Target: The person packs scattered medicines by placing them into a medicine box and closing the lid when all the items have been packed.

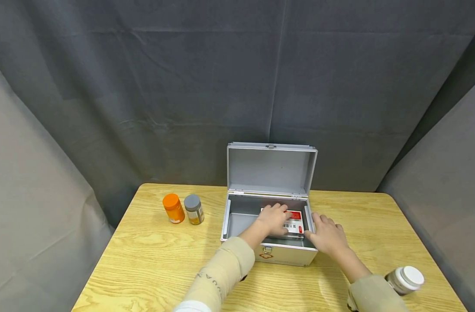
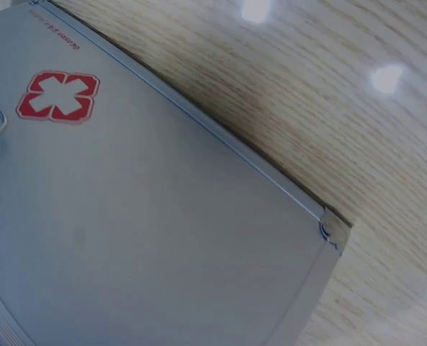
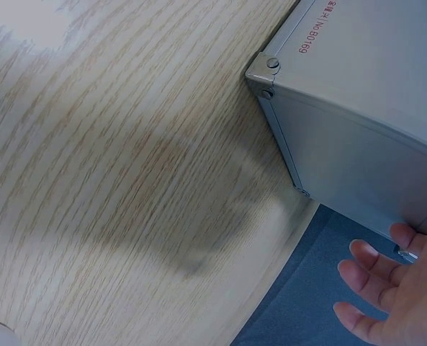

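Left hand (image 1: 274,220) inside the aluminium case (image 1: 289,256), over a box (image 1: 295,225), with fingers loosely spread; cannot tell touching from hovering. Right hand (image 1: 330,236) at the right rim of the case, thumb near the edge, other fingers apart and softly bent on the outer side, gripping nothing visible.

On the wooden table (image 1: 136,260), judging only from this layout, probably in the middle of loading. Done as it seems: case opened, with its lid (image 1: 270,171) standing up, and the box lying in the right part of the interior. Perhaps left to do: bringing in three containers from outside — a jar with white cap (image 1: 404,281) near the right edge of the table, an orange bottle (image 1: 176,212) and a grey-capped bottle (image 1: 195,212) side by side on the left — then lowering the lid. Cannot exclude unloading instead.

About looks: case silvery and rectangular, with metal corners, a red emblem with white cross (image 2: 58,97) low on the front, and a small clasp (image 1: 266,250) above it. Box flat, white with a red panel and dark print, partly covered by the left hand.
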### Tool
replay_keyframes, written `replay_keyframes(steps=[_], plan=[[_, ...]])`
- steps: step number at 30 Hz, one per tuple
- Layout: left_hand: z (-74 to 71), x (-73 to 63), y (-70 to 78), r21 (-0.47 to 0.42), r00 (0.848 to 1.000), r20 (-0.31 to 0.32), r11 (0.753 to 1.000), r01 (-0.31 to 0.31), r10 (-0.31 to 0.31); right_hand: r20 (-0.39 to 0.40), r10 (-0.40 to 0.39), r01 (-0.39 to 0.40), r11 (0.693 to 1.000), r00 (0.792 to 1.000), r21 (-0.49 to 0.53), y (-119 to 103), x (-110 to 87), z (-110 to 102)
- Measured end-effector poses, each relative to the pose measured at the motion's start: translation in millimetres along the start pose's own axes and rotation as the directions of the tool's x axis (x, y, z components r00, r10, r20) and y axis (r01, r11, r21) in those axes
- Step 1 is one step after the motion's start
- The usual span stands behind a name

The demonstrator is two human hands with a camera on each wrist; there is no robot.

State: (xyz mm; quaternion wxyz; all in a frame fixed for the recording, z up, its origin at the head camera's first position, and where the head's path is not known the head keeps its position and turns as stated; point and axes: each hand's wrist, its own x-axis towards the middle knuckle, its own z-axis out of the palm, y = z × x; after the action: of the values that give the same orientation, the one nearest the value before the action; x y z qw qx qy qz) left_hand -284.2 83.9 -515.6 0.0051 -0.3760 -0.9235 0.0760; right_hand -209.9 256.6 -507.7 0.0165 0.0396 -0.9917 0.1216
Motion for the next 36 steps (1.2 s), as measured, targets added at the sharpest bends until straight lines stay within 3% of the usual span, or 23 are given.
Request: replay_keyframes(steps=[11,24,36], plan=[[-1.3,-10.0,-8.2,0.059,1.000,-0.020,0.998,-0.017,0.018,0.014,0.012,-0.012,1.000,1.000,0.000,1,0.9,0],[-13.4,-37.9,-23.5,0.105,0.997,-0.071,0.994,-0.026,0.033,-0.003,0.000,0.000,1.000,1.000,0.008,1,-0.5,0],[-16.6,-65.9,-47.1,0.110,0.983,-0.182,0.994,-0.006,0.026,-0.008,-0.010,0.010,1.000,1.000,0.012,2,-0.5,1]])
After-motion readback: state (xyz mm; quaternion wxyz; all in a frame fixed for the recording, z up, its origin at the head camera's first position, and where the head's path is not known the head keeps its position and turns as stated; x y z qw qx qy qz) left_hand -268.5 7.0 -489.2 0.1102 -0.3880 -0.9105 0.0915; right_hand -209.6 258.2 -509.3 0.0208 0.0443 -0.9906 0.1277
